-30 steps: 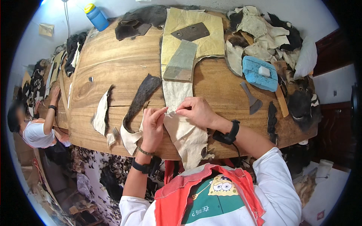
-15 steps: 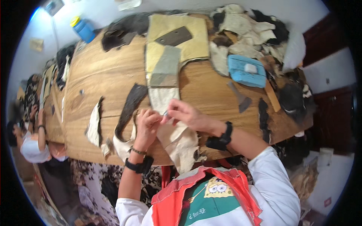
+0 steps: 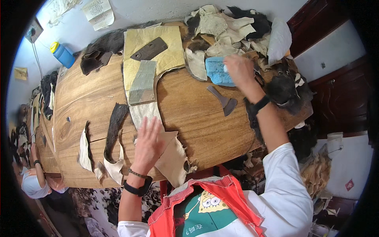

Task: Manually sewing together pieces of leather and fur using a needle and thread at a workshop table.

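Observation:
My left hand rests with fingers spread over a pale hide strip, beside a wider cream hide piece. The strip runs up to a yellow sheet, which carries a grey-green template and a dark plate. My right hand is at a blue foam block, fingers closed on a small white block, mostly covered by them. A flat fan-bladed metal tool lies just below the foam.
Hide offcuts lie left of the strip; heaps of hide line the back and right. A blue bottle stands at the back left. A co-worker works at the far left. A dark door is at right.
My right hand has moved from the hide strip up and right to the foam. My left hand has gone from pinched to spread fingers. The view has shifted, moving the table leftward in frame.

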`<state>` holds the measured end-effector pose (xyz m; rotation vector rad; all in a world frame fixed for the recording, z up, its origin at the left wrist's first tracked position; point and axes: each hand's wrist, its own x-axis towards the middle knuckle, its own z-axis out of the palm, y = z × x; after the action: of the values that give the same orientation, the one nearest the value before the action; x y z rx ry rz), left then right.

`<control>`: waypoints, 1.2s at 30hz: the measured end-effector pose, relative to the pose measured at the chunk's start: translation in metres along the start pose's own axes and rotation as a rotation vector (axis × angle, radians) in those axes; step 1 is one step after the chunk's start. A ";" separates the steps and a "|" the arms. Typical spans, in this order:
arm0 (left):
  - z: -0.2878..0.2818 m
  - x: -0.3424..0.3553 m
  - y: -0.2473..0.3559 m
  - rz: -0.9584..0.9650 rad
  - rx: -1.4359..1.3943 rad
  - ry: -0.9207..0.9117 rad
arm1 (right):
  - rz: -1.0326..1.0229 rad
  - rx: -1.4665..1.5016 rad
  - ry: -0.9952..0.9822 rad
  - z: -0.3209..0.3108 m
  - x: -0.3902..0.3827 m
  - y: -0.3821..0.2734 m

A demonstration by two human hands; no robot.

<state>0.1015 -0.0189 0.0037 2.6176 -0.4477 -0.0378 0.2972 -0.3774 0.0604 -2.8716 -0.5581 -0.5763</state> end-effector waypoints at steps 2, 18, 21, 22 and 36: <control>0.003 -0.004 0.011 0.018 0.050 -0.156 | -0.031 -0.101 -0.033 0.003 0.005 0.036; -0.039 0.109 -0.093 -0.436 -0.699 0.089 | -0.126 0.067 -0.039 -0.004 -0.059 -0.045; -0.044 0.065 -0.063 0.040 -0.131 0.192 | -0.123 0.125 -0.225 0.025 -0.093 -0.075; -0.040 0.050 -0.051 0.053 -0.137 0.179 | -0.138 0.051 -0.249 0.033 -0.102 -0.080; 0.003 -0.057 -0.013 0.176 0.078 0.159 | -0.085 -0.027 -0.335 0.053 -0.087 -0.082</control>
<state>0.0514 0.0085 -0.0077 2.6209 -0.6315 0.2482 0.2091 -0.3190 -0.0160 -2.9995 -0.7261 -0.1108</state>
